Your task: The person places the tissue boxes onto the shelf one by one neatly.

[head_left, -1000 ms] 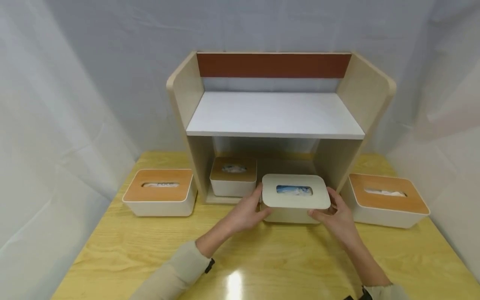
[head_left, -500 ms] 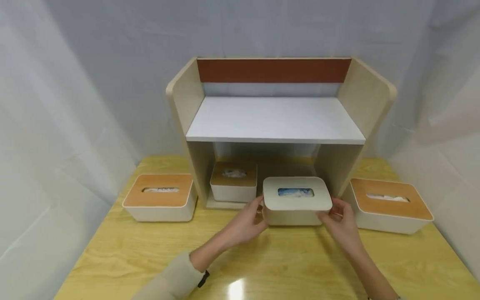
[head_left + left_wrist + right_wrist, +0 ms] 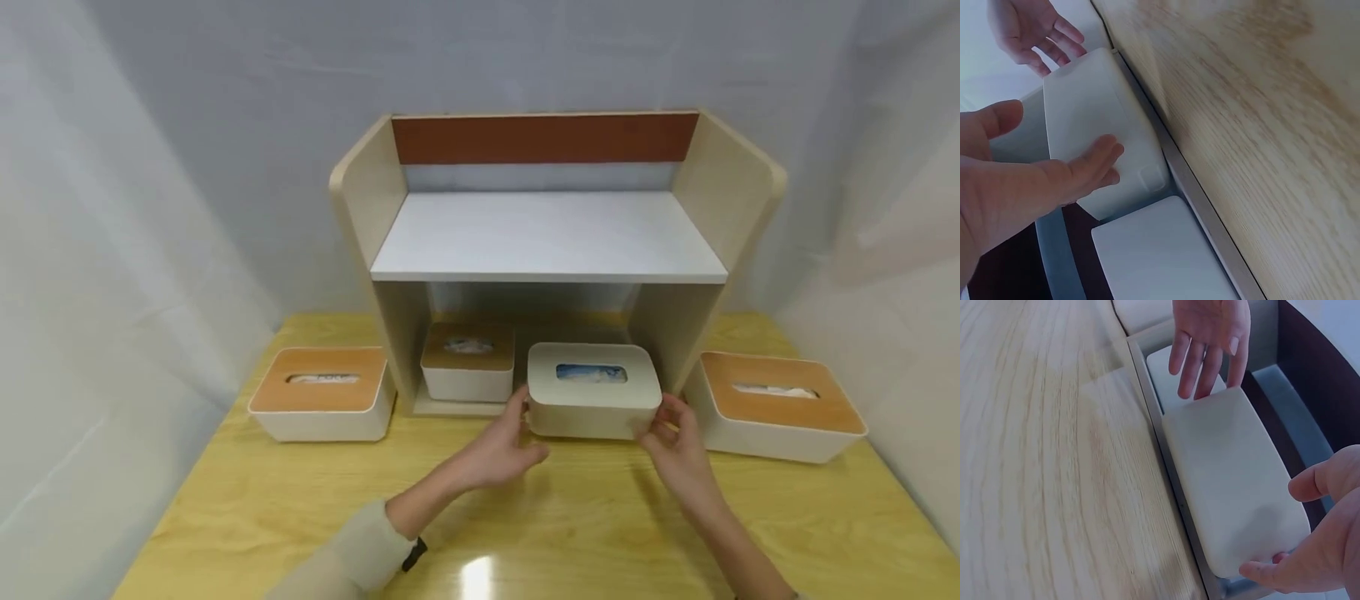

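Note:
A cream tissue box (image 3: 592, 392) with a blue pack showing in its slot stands at the right front of the lower compartment. It hides part of the shelf's front lip. My left hand (image 3: 498, 446) is at the box's left end. In the left wrist view its fingers (image 3: 1100, 165) are extended against the box, with the thumb apart. My right hand (image 3: 678, 454) is at the right end. In the right wrist view fingertips (image 3: 1260, 570) touch the box's front near that end, while the thumb stands apart.
The desk shelf (image 3: 547, 237) has a white upper board and pale side panels. Inside it, at left, stands a smaller wood-lidded tissue box (image 3: 468, 385). Wood-topped tissue boxes flank it at left (image 3: 322, 425) and right (image 3: 787, 442) on the wooden table (image 3: 300, 500).
The cream box has moved slightly farther toward the compartment. Both hands have stayed at its ends, and the left thumb now stands apart from it. The other boxes have kept their places.

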The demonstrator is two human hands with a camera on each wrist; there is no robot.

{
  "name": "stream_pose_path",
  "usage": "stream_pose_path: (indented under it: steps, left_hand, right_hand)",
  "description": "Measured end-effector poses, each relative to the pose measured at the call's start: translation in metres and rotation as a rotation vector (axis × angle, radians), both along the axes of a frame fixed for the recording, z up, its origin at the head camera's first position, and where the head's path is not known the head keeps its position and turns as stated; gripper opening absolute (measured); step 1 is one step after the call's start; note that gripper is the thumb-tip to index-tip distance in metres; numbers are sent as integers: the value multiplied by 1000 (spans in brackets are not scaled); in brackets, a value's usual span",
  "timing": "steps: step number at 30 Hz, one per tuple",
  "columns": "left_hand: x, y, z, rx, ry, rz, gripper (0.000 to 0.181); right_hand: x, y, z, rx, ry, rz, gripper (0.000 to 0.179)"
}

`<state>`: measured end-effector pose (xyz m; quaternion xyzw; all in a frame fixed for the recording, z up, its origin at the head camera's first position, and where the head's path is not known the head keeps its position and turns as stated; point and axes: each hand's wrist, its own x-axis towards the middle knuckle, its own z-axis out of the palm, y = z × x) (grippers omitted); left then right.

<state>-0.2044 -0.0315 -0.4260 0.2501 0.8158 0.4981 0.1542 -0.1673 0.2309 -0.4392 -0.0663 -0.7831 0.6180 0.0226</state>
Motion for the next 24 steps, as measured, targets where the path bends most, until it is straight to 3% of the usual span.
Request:
stream_pose_path:
  steps: [8, 17, 24]
  left_hand:
    - [-3, 7, 4, -50, -32, 14, 97]
    - [-4, 15, 5, -127, -44, 22, 103]
    - [-10, 21, 1, -80, -28, 50, 102]
  right_hand:
    - [-1, 0, 4, 34, -5, 17, 73]
    - [-6, 2, 7, -3, -38, 61, 79]
    - [-11, 3, 9, 7, -50, 84, 84]
